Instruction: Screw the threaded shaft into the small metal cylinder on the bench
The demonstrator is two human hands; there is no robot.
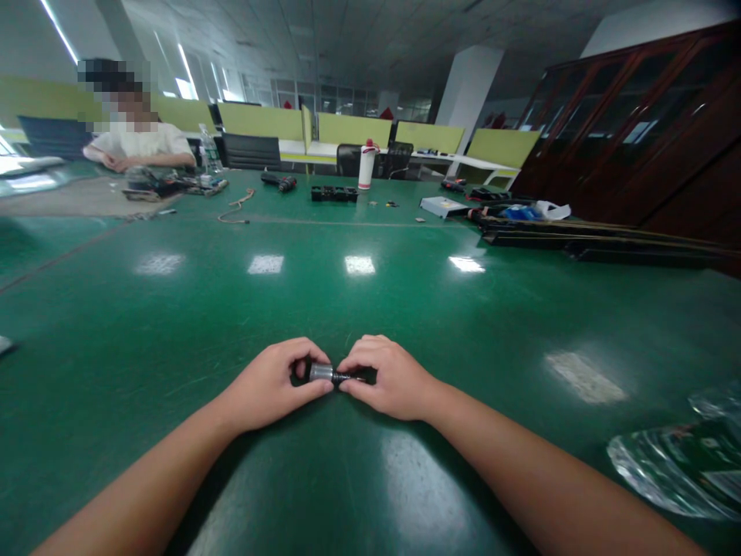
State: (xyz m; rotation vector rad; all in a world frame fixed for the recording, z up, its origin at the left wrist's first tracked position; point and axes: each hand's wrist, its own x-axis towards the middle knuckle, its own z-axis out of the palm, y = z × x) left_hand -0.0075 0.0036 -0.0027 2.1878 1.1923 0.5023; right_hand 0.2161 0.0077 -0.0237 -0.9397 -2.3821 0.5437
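Low over the green table (347,309), my two hands meet at a small metal cylinder with a dark, ribbed narrow end (322,373); its exact kind is unclear. My left hand (275,386) pinches the wider silver body between thumb and fingers. On the other side, my right hand (390,378) has its thumb and fingers closed around the narrow end, where a thin tip shows inside the curl of the hand. The part lies roughly level, pointing left to right. My fingertips hide some of the joint between its two sections.
A clear plastic bottle (683,467) lies near my right forearm. Farther back are a power drill (279,182), a black tray (334,194), a white bottle (367,166), a silver box (443,206) and long dark strips (579,238). A person (139,139) sits far left.
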